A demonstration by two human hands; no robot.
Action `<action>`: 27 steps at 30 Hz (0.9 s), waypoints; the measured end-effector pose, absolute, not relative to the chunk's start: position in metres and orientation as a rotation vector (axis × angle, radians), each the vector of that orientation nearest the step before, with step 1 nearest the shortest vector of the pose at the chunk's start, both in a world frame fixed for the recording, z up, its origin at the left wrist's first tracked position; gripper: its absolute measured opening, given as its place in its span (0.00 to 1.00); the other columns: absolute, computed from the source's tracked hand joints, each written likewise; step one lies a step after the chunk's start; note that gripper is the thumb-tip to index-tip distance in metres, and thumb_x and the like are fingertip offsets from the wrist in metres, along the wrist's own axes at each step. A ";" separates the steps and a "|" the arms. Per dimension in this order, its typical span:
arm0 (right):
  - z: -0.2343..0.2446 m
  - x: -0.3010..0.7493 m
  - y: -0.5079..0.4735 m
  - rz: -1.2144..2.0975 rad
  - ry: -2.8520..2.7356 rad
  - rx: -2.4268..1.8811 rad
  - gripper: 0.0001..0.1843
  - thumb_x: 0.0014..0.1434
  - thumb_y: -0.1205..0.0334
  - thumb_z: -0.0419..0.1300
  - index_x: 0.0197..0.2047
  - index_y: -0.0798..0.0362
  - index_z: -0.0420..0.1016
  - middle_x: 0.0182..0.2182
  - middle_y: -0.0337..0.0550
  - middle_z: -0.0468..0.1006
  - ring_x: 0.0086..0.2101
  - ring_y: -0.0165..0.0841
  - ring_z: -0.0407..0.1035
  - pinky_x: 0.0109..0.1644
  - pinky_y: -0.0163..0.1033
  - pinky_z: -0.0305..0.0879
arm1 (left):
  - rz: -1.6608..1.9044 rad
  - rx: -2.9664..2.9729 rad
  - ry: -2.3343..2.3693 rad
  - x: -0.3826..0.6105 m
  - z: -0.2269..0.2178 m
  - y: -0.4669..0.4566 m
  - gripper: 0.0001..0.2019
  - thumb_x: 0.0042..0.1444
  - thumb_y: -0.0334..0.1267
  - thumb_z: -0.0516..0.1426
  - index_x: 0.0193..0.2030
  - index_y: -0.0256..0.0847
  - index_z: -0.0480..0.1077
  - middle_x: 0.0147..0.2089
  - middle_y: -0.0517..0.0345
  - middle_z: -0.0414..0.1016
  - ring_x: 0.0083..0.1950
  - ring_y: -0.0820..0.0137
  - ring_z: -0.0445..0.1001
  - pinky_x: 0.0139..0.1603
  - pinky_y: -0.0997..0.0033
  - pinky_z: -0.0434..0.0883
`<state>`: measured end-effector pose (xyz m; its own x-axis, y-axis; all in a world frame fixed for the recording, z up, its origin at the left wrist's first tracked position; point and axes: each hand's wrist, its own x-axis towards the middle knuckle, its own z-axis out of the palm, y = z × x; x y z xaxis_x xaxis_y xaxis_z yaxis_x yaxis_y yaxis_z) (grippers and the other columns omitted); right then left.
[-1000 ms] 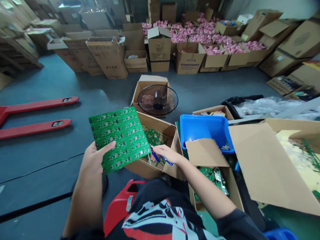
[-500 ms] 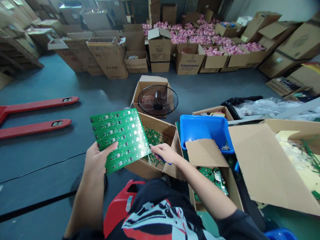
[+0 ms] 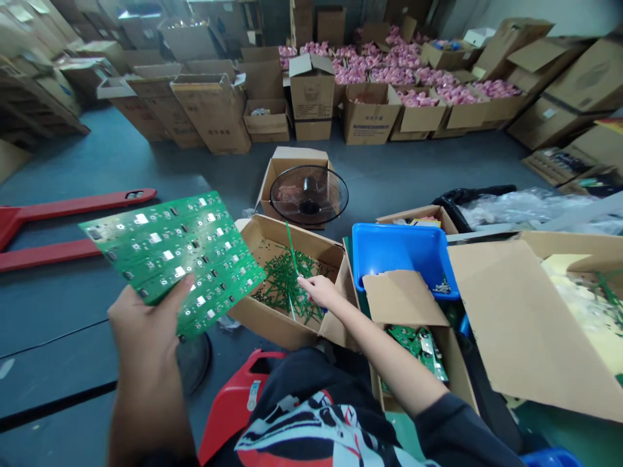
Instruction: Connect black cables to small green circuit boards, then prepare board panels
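Observation:
In my left hand (image 3: 150, 318) is a green circuit board panel (image 3: 195, 250), gripped at its near left edge with the thumb on top. It is tilted and carries rows of small components. My right hand (image 3: 318, 292) is closed on what look like blue-handled pliers, mostly hidden by the fingers. At their tip a thin green strip (image 3: 292, 250) stands up, apart from the panel. Beneath this hand an open cardboard box (image 3: 272, 327) holds a pile of thin green board strips (image 3: 285, 275).
A black fan (image 3: 309, 194) stands beyond the box. To the right are a blue bin (image 3: 399, 250), a carton of green boards (image 3: 457, 370) and a large open carton (image 3: 525, 311). Red pallet-jack forks (image 3: 92, 206) lie to the left, with a red stool (image 3: 228, 402) by my legs.
My left hand has carried the panel left, away from my right hand. The thin green strip now shows apart from the panel at my right hand, which has barely moved.

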<state>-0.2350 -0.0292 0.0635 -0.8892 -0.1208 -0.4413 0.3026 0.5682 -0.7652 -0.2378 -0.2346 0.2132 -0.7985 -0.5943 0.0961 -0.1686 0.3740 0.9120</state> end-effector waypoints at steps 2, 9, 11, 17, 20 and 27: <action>0.060 -0.237 -0.028 -1.263 2.361 0.115 0.28 0.57 0.42 0.46 0.26 0.56 0.74 0.24 0.48 0.75 0.29 0.36 0.68 0.30 0.35 0.55 | -1.576 0.666 -2.074 -0.240 0.216 -0.233 0.23 0.27 0.35 0.67 0.36 0.40 0.72 0.32 0.62 0.75 0.29 0.69 0.72 0.30 0.70 0.70; 0.067 -0.226 -0.021 -1.476 2.313 0.054 0.25 0.60 0.46 0.44 0.37 0.57 0.74 0.31 0.47 0.76 0.33 0.34 0.68 0.36 0.35 0.59 | -1.981 0.780 -2.066 -0.239 0.205 -0.214 0.21 0.25 0.29 0.66 0.33 0.40 0.72 0.26 0.65 0.75 0.26 0.70 0.72 0.28 0.69 0.72; 0.076 -0.220 -0.015 -1.608 2.236 -0.050 0.26 0.61 0.47 0.42 0.36 0.57 0.74 0.29 0.43 0.75 0.32 0.31 0.68 0.36 0.33 0.61 | -2.002 0.782 -2.062 -0.239 0.203 -0.211 0.20 0.26 0.29 0.66 0.32 0.40 0.72 0.26 0.65 0.75 0.25 0.70 0.72 0.27 0.70 0.71; 0.097 -0.208 -0.005 -1.942 1.910 -0.253 0.26 0.54 0.41 0.50 0.31 0.58 0.73 0.25 0.40 0.71 0.28 0.29 0.64 0.35 0.35 0.61 | -2.058 0.802 -2.021 -0.242 0.208 -0.210 0.19 0.25 0.28 0.66 0.30 0.39 0.71 0.24 0.64 0.75 0.23 0.70 0.73 0.26 0.70 0.73; 0.103 -0.206 -0.004 -1.985 1.792 -0.308 0.27 0.53 0.40 0.50 0.28 0.58 0.73 0.26 0.41 0.71 0.28 0.29 0.63 0.37 0.36 0.60 | -2.082 0.813 -2.020 -0.241 0.210 -0.212 0.19 0.26 0.27 0.66 0.31 0.40 0.71 0.24 0.64 0.75 0.24 0.69 0.73 0.27 0.68 0.74; 0.110 -0.204 -0.005 -2.047 1.614 -0.320 0.28 0.52 0.40 0.51 0.28 0.59 0.73 0.28 0.43 0.72 0.30 0.30 0.65 0.39 0.37 0.61 | -2.083 0.820 -1.972 -0.237 0.207 -0.218 0.20 0.24 0.27 0.65 0.31 0.38 0.71 0.23 0.63 0.75 0.22 0.70 0.73 0.25 0.68 0.74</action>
